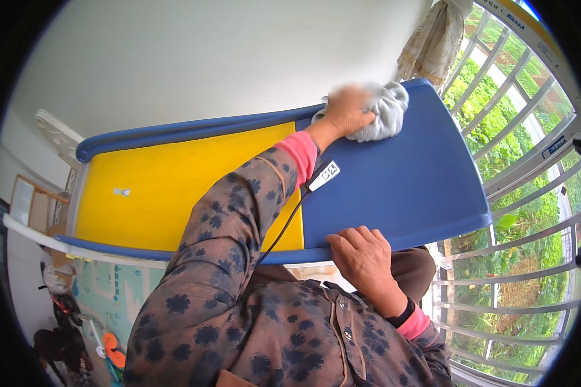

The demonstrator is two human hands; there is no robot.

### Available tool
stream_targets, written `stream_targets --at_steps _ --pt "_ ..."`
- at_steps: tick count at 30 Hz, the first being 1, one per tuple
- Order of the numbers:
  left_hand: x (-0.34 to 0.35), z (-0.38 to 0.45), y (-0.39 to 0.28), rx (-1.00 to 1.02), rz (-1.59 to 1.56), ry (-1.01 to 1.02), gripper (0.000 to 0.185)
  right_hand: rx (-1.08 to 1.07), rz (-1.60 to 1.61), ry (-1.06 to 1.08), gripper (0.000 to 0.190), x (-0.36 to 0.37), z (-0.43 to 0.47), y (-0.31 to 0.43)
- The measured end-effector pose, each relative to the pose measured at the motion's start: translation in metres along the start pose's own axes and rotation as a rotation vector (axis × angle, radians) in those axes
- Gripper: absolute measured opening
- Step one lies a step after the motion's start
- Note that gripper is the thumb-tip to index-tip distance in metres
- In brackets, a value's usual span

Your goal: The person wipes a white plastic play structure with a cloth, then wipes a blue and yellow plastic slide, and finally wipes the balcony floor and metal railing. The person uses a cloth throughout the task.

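My left hand (348, 111) presses on a bunched light grey cloth (389, 113) near the far rim of a long panel, on its blue part (392, 188). My fingertips there are blurred. A yellow section (174, 184) adjoins the blue part to the left. My right hand (363, 254) rests across the panel's near blue rim, its fingers slightly bent and holding nothing. Between the hands, by the left cuff, lies a small white-and-black piece (325, 175) with printed symbols. A dark cord (285, 225) runs from it over the near rim.
A pale wall (222, 58) stands behind the panel. Metal window bars (508, 246) and a gathered curtain (428, 43) are on the right. A white plastic part (58, 133) rises beyond the left end. Orange round parts (114, 349) and a green printed sheet (116, 290) are lower left.
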State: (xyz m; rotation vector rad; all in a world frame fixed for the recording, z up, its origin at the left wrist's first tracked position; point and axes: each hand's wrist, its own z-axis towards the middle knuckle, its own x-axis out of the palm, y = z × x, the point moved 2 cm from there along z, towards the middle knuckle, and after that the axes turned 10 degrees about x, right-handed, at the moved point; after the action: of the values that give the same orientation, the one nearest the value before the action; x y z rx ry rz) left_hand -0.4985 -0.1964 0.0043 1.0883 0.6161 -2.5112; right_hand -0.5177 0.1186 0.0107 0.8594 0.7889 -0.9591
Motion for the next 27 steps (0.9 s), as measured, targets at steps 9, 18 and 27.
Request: stream_targets --at_steps 9,18,27 --pt "-0.081 -0.132 -0.029 0.24 -0.515 0.283 0.042 -0.047 0.096 0.14 0.019 -0.014 0.009 0.001" --pt "-0.086 -0.158 -0.015 -0.163 -0.589 0.351 0.043 0.128 0.214 0.394 0.05 -0.05 0.105 0.0" --pt "-0.185 -0.185 -0.025 0.023 0.191 0.406 0.033 -0.155 -0.345 0.483 0.069 0.041 0.145 0.007"
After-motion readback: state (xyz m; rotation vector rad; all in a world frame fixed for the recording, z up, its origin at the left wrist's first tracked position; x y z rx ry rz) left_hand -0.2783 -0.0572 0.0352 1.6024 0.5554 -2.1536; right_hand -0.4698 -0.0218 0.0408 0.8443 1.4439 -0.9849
